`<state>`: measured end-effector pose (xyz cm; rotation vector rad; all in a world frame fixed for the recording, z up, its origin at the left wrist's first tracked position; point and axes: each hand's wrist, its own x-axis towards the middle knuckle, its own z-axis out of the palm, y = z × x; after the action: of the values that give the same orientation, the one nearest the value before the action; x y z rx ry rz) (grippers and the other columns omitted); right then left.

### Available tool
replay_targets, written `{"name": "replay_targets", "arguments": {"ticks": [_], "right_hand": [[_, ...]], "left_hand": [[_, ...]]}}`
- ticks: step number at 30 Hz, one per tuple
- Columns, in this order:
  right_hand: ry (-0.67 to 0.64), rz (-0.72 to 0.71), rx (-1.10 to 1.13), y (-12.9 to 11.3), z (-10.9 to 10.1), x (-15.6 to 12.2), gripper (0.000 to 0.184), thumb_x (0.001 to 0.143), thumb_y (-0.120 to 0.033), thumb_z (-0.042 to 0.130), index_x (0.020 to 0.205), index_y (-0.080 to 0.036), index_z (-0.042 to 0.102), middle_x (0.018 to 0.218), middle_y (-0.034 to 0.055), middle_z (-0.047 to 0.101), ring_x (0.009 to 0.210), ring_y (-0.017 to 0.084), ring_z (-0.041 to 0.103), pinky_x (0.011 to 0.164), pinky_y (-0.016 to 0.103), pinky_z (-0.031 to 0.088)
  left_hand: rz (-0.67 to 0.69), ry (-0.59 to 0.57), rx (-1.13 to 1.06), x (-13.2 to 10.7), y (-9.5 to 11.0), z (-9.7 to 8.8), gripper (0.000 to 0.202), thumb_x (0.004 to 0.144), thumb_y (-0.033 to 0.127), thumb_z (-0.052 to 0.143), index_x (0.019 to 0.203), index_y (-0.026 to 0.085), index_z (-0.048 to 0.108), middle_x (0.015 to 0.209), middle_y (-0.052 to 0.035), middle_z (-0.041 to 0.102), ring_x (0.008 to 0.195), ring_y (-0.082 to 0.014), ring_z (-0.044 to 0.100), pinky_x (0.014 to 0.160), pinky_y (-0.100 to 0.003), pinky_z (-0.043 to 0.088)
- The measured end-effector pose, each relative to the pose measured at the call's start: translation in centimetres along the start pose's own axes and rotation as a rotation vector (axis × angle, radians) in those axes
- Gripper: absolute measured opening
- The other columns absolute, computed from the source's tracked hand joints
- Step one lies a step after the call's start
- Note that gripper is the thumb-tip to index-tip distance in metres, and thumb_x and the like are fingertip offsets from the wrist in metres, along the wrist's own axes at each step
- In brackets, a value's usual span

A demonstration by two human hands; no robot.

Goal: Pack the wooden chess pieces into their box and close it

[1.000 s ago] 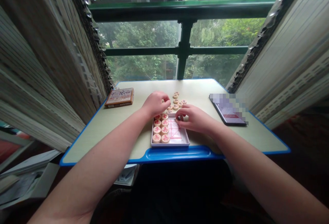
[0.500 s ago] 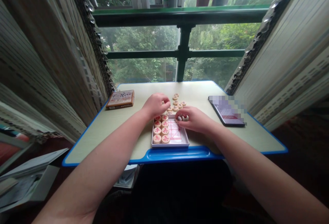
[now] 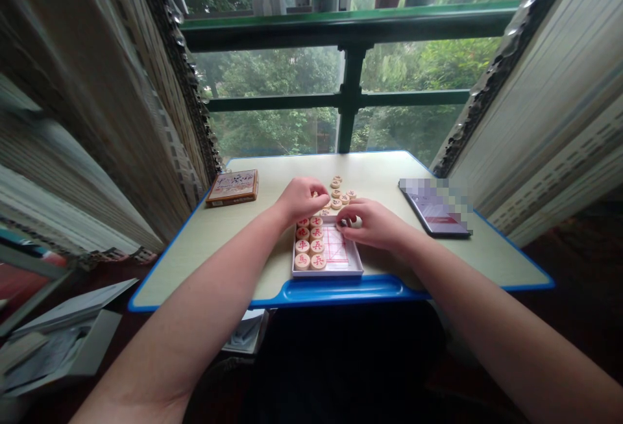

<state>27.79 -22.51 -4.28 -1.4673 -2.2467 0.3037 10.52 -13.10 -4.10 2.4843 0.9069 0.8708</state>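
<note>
A shallow white box (image 3: 361, 267) lies near the front of the table, with two columns of red-marked xiangqi pieces (image 3: 318, 247) on its left side. Over the box's back right corner, my right hand (image 3: 374, 224) pinches a dark-marked xiangqi piece (image 3: 343, 223) between thumb and fingers. Behind the back left corner is my left hand (image 3: 302, 199), its fingers bent together around a pale xiangqi piece (image 3: 315, 195) that is mostly hidden. Several loose pieces (image 3: 336, 204) lie on the table just beyond both hands. A printed red grid (image 3: 337, 244) shows inside the box.
On the table (image 3: 214, 249), a brown patterned box (image 3: 232, 187) sits at the left and a phone (image 3: 433, 210) at the right. A blue tray ledge (image 3: 343, 289) runs along the front edge. Curtains (image 3: 530, 99) flank the window; an open white box (image 3: 92, 346) stands low at left.
The whole view has shifted slightly, so things appear a little further right. Both hands keep nearly the same pose over the box and pieces.
</note>
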Motion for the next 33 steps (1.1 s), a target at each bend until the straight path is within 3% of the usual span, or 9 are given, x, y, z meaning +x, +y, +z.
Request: {"name": "replay_targets", "arguments": {"ticks": [15,29,33], "right_hand": [[0.003,0.032,0.045,0.28,0.26,0.24,0.013,0.072,-0.017,0.062,0.082,-0.017,0.070,0.076,0.0031,0.063,0.070,0.014,0.055,0.068,0.025,0.042],[0.026,0.031,0.069,0.38,0.16,0.10,0.010,0.073,-0.021,0.062,0.079,-0.017,0.070,0.075,0.0026,0.061,0.071,0.014,0.054,0.067,0.025,0.040],[0.065,0.056,0.072,0.32,0.02,0.09,0.011,0.074,-0.023,0.060,0.078,-0.017,0.069,0.073,0.0022,0.059,0.068,0.013,0.051,0.065,0.025,0.039]], "left_hand": [[-0.128,-0.302,0.106,0.10,0.11,-0.10,0.028,0.066,0.015,0.052,0.078,0.015,0.077,0.076,-0.0034,0.072,0.070,-0.0148,0.061,0.067,-0.022,0.047],[-0.012,-0.279,0.250,0.13,0.02,-0.47,0.030,0.069,0.021,0.049,0.079,0.015,0.077,0.083,-0.0057,0.072,0.076,-0.0166,0.063,0.073,-0.023,0.047],[-0.020,-0.266,0.283,0.11,0.15,-0.32,0.031,0.074,0.028,0.048,0.073,0.015,0.076,0.077,-0.0057,0.070,0.073,-0.0164,0.061,0.071,-0.024,0.045]]}}
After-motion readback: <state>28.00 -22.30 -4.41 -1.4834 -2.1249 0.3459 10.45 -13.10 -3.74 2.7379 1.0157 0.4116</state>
